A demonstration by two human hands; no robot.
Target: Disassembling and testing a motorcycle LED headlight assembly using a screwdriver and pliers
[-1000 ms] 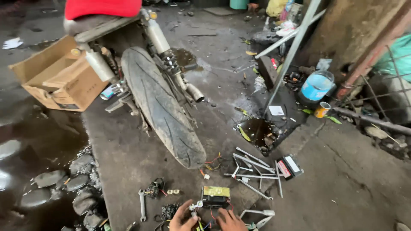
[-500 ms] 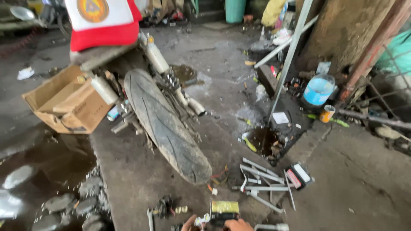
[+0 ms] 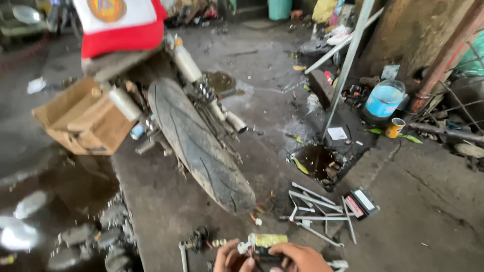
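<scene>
At the upper left of the frame a torn cardboard box [image 3: 83, 121] sits on wet concrete, just beside the rear of a motorcycle whose red and white cover [image 3: 121, 25] hangs over the seat. Left of centre the worn rear tyre [image 3: 201, 146] runs diagonally down toward the bottom edge, with a spring shock absorber [image 3: 204, 90] and a chrome exhaust pipe [image 3: 234, 121] alongside it. At the bottom centre, the left hand [image 3: 231, 261] is curled around a small metal part with wires [image 3: 248, 247], pinching its lower end; the right hand [image 3: 300, 258] is cupped over a dark piece next to it, and whether that grip is clenched cannot be told, since the frame edge cuts off the fingers. Touching the part lies a small yellow-labelled box [image 3: 269, 240]. Judged from its size, the part is light, rigid and likely greasy; its thin wires look fragile, so the metal body is the sound place to take hold, not the leads. Right of centre a scatter of wrenches [image 3: 317, 211] lies on the floor near a small black battery [image 3: 361, 203]. Upper right stand a blue plastic tub [image 3: 384, 98] and an orange can [image 3: 395, 127].
</scene>
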